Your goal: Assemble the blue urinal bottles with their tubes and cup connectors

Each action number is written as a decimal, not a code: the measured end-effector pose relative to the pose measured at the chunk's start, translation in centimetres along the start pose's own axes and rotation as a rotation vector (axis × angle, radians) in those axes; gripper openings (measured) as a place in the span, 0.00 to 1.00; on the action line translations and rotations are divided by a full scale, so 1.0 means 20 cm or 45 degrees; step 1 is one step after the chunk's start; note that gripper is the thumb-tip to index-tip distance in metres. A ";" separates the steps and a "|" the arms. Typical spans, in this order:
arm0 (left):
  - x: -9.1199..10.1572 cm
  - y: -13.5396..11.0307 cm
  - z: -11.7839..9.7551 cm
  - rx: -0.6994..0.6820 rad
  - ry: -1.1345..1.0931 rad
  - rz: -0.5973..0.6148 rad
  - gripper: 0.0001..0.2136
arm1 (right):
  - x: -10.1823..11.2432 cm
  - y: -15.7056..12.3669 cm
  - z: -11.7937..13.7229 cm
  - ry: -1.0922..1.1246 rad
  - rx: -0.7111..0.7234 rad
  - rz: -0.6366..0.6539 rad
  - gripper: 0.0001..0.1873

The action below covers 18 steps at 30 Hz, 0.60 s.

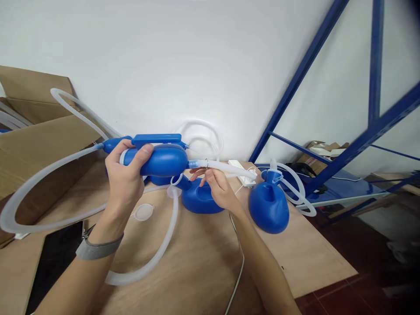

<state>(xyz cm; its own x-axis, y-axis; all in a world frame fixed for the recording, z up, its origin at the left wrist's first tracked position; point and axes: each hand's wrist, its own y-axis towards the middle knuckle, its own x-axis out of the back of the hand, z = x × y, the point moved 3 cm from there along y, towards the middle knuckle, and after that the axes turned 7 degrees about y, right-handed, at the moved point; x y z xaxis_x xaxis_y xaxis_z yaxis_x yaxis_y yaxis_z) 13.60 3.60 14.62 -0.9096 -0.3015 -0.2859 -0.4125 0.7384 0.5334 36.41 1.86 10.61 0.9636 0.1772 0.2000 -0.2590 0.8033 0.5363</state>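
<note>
My left hand [126, 170] wraps around a blue, rounded plastic receptacle [167, 160] with a pale rim, raised above the table. A translucent hose [229, 168] is joined to its right-hand tip, and a thin metal hose clamp [207, 163] circles the joint area. My right hand [218, 186] has its thumb and fingers at the hose, just under the clamp. Below stands a blue bottle [201, 199] with an open neck, partly hidden by my right hand. Another blue bottle [269, 208] with a coiled hose is at the right.
An open cardboard box [42, 148] is on the left, with a looped hose [19, 205] in front. A white round cap [144, 212] lies on the wooden table [183, 262]. A power strip [243, 173] sits at the wall, and a blue metal rack [354, 135] stands right.
</note>
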 end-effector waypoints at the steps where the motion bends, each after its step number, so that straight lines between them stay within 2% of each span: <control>1: 0.00 0.00 0.00 -0.010 0.017 0.003 0.17 | 0.00 0.00 0.00 0.024 0.014 -0.009 0.33; 9: 0.03 0.00 0.02 -0.015 0.144 0.094 0.16 | 0.00 -0.01 -0.05 0.017 0.005 0.021 0.29; 18: 0.03 0.00 0.02 -0.045 0.312 0.115 0.17 | -0.02 -0.02 -0.03 -0.062 -0.065 0.053 0.27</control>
<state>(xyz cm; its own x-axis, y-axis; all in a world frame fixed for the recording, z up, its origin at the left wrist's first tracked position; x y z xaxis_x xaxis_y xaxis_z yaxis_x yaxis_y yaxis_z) 13.01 3.66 14.17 -0.9261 -0.3756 -0.0364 -0.3264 0.7488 0.5769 36.25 1.79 9.90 0.9475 0.1841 0.2614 -0.2938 0.8242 0.4842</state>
